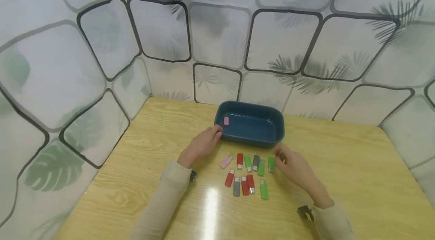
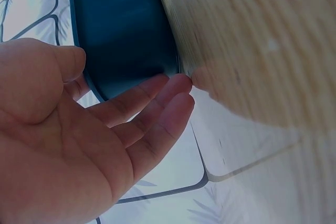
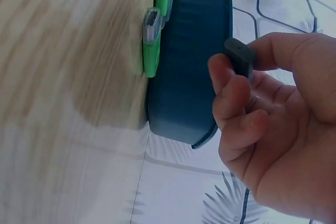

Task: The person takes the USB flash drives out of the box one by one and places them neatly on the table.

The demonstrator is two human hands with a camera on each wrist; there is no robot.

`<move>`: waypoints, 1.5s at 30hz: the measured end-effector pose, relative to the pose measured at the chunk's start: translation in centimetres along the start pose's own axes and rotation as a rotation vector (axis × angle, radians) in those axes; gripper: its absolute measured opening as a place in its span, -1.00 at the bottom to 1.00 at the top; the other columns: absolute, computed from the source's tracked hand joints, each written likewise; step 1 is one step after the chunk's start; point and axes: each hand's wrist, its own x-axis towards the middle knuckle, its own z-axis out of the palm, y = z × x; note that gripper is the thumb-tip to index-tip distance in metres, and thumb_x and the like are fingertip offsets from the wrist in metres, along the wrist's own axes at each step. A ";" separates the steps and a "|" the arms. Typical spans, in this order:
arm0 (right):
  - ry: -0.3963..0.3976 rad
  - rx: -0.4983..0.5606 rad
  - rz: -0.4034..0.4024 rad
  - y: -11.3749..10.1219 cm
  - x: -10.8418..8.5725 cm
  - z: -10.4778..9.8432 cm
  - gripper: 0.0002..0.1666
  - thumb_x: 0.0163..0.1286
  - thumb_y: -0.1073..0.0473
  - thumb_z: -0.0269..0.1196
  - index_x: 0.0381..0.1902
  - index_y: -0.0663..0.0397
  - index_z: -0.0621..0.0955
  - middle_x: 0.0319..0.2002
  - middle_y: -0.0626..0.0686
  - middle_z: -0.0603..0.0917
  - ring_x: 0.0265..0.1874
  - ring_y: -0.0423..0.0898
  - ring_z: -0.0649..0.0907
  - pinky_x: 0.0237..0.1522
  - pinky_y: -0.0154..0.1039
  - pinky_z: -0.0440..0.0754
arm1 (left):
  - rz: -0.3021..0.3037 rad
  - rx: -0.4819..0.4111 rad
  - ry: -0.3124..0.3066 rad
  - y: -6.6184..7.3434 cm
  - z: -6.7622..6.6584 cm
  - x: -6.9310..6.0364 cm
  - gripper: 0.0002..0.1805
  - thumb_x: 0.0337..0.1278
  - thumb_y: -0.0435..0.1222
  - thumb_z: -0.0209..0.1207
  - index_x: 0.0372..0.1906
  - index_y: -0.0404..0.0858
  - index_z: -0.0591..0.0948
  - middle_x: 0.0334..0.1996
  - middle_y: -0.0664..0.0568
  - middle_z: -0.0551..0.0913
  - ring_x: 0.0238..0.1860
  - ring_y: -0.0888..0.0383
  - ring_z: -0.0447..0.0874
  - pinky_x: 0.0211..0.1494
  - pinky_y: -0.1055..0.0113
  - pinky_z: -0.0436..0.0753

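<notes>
My right hand [image 1: 293,166] pinches a dark grey USB stick [image 3: 240,57] between thumb and fingers, just off the front right corner of a dark blue plastic box [image 1: 249,141]. At the box's front left corner, my left hand [image 1: 202,143] holds the rim, its other fingers against the outside near the base. Inside the box at the left lies a pink USB stick [image 1: 226,121]. In front of it, several USB sticks lie in two loose rows: pink [image 1: 226,161], red [image 1: 239,160], green [image 1: 264,189] and grey [image 1: 236,187]. A green stick [image 1: 271,164] is closest to my right hand.
The light wooden table [image 1: 153,138] meets patterned wall covering [image 1: 217,32] at the back and left. The box stands near the back edge. Dark wrist-worn pieces show at both sleeves [image 1: 173,181]. A bright reflection crosses the table in front.
</notes>
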 end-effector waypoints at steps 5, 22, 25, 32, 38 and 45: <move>-0.052 0.000 0.020 0.1 -0.1 -1.0 -0.57 0.37 0.30 0.18 0.20 0.09 0.51 -0.43 -0.03 0.63 -0.65 -0.23 0.44 -0.62 -0.32 0.40 | 0.002 -0.004 0.003 0.1 -0.2 -0.1 -0.69 0.61 -0.16 -0.20 0.20 -0.13 0.44 0.01 -0.08 0.60 0.01 0.01 0.61 0.03 0.03 0.61; -0.335 0.010 0.019 1.9 -0.9 -1.9 -0.80 0.25 0.30 0.27 -0.15 0.08 0.59 -0.52 -0.10 0.57 -0.56 -0.21 0.50 -0.49 -0.30 0.47 | -0.006 -0.010 -0.011 0.0 -0.1 0.0 -0.70 0.61 -0.15 -0.19 0.20 -0.11 0.44 -0.02 -0.06 0.61 -0.03 0.04 0.61 0.03 0.06 0.60; -0.402 0.027 0.023 2.2 -1.0 -1.6 -0.82 0.24 0.27 0.28 -0.18 0.02 0.59 -0.55 -0.11 0.52 -0.57 -0.21 0.46 -0.51 -0.31 0.44 | -0.015 -0.014 -0.021 0.0 -0.1 0.0 -0.69 0.61 -0.15 -0.20 0.21 -0.11 0.44 -0.01 -0.05 0.62 -0.01 0.05 0.60 0.06 0.06 0.60; -0.457 0.085 0.005 2.4 -1.1 -1.2 -0.80 0.24 0.21 0.35 -0.18 0.05 0.60 -0.55 -0.11 0.50 -0.58 -0.24 0.44 -0.52 -0.33 0.42 | -0.017 -0.016 -0.019 0.1 -0.1 -0.1 -0.68 0.61 -0.13 -0.19 0.21 -0.11 0.44 0.00 -0.04 0.62 -0.01 0.05 0.60 0.06 0.06 0.59; -0.493 0.115 0.000 1.8 -1.0 -0.8 -0.83 0.22 0.23 0.34 -0.22 0.06 0.59 -0.57 -0.14 0.49 -0.60 -0.27 0.44 -0.54 -0.36 0.41 | -0.010 -0.014 -0.019 0.1 -0.1 -0.1 -0.70 0.61 -0.14 -0.19 0.20 -0.12 0.44 -0.03 -0.04 0.62 -0.05 0.06 0.60 0.03 0.07 0.60; -0.514 0.135 0.041 1.4 -1.0 -0.5 -0.86 0.25 0.27 0.29 -0.22 0.06 0.57 -0.65 -0.16 0.44 -0.71 -0.28 0.37 -0.68 -0.40 0.32 | -0.006 -0.013 -0.020 0.1 -0.1 -0.1 -0.69 0.61 -0.14 -0.20 0.21 -0.12 0.43 -0.04 -0.05 0.62 -0.04 0.04 0.62 0.02 0.06 0.61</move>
